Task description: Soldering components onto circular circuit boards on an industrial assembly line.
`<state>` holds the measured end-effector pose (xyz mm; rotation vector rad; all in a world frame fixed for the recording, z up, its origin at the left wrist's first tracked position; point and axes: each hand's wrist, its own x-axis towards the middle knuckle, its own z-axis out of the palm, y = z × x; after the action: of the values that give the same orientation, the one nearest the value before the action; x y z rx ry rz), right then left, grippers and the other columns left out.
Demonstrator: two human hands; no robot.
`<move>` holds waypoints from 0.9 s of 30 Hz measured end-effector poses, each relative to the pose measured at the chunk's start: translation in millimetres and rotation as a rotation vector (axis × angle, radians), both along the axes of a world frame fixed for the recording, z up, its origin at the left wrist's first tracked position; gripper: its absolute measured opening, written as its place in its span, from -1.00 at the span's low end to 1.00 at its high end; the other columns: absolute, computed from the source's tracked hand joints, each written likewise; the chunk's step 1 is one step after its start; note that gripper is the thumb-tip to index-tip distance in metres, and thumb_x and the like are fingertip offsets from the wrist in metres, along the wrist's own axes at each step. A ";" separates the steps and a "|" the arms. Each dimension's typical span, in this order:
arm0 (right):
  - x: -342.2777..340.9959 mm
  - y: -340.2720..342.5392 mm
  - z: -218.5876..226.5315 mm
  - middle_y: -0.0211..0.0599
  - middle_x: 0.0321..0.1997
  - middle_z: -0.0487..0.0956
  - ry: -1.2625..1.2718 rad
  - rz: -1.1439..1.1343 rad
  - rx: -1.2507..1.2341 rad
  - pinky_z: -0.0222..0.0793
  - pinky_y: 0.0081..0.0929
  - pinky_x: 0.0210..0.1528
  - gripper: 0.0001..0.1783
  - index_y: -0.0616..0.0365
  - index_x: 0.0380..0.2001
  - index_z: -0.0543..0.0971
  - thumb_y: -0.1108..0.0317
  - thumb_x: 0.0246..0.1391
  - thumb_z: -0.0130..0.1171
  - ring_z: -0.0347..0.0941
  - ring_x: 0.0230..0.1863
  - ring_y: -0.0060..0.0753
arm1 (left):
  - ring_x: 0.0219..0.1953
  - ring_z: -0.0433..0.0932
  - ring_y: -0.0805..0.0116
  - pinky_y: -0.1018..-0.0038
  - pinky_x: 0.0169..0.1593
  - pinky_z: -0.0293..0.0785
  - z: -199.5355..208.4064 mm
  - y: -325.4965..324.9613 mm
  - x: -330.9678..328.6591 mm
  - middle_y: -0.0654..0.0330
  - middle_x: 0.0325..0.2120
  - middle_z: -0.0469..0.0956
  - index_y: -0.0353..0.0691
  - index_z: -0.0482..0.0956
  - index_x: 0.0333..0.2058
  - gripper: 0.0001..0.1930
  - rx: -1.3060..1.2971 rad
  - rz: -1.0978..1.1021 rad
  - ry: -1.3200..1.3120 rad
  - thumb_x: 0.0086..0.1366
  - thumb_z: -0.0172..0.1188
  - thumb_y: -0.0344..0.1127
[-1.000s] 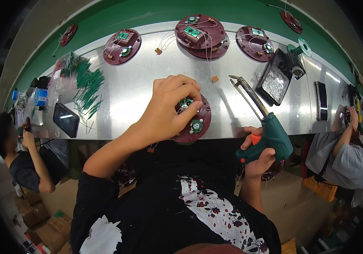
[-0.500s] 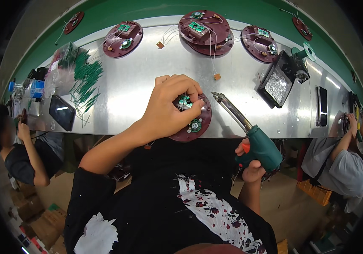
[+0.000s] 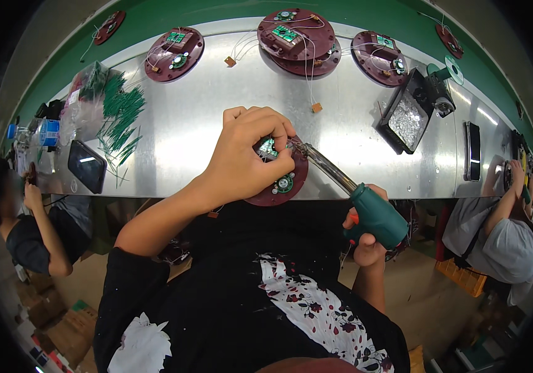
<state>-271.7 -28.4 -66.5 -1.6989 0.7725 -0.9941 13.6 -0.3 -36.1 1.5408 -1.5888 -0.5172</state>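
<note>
Over a dark red round disc [image 3: 279, 193] at the table's front edge, my left hand [image 3: 249, 146] curls with thumb and forefinger pinched. Whatever they pinch is too small to make out. Below the fingers a green circuit board [image 3: 268, 148] shows in part on the disc, and a small round green-rimmed part [image 3: 284, 184] sits nearer me. My right hand [image 3: 369, 248] grips a green soldering gun [image 3: 378, 214] with a red trigger. Its metal tip reaches the disc's far right side, close beside my left fingertips; whether it touches anything there cannot be made out.
More wired discs [image 3: 175, 55] lie along the table's far side, two of them stacked [image 3: 297, 37]. Green wire pieces [image 3: 121, 109] and a phone [image 3: 87, 166] are at left. A black tray [image 3: 405, 115] of clear bits and a solder spool [image 3: 451, 70] stand right. Other people work on both sides.
The soldering gun's tip has moved left, from apart from the disc to over its edge beside my left fingers. My left hand keeps its pinch. The whole view has shifted slightly.
</note>
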 end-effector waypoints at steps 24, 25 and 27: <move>-6.6 7.4 -10.7 -0.07 -0.16 0.59 -0.042 -0.096 0.128 0.41 -0.53 -0.34 0.09 0.47 0.02 0.49 -0.58 0.17 -0.10 0.51 -0.42 -0.44 | -0.15 0.54 0.32 0.32 0.11 0.10 2.1 0.3 0.6 0.27 -0.25 0.64 -0.15 0.41 -0.53 -0.83 0.066 -0.024 0.021 0.01 0.27 -0.38; -7.2 8.3 -11.9 -0.07 -0.16 0.59 -0.043 -0.097 0.127 0.41 -0.53 -0.34 0.09 0.47 0.02 0.49 -0.58 0.17 -0.10 0.51 -0.42 -0.44 | -0.15 0.54 0.32 0.33 0.11 0.10 1.7 0.5 0.6 0.27 -0.25 0.64 -0.15 0.41 -0.53 -0.83 0.067 -0.024 0.019 0.01 0.27 -0.39; -8.5 9.2 -14.9 -0.08 -0.19 0.59 -0.041 -0.084 0.134 0.41 -0.53 -0.32 0.07 0.47 0.02 0.49 -0.56 0.18 -0.07 0.51 -0.41 -0.44 | -0.15 0.54 0.33 0.34 0.11 0.09 2.4 0.2 1.4 0.26 -0.25 0.64 -0.15 0.41 -0.53 -0.84 0.068 -0.024 0.011 0.01 0.27 -0.39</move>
<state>-280.2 -19.2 -81.5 -1.5379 0.8701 -1.0087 15.0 -0.1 -33.7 1.5675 -1.5977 -0.5979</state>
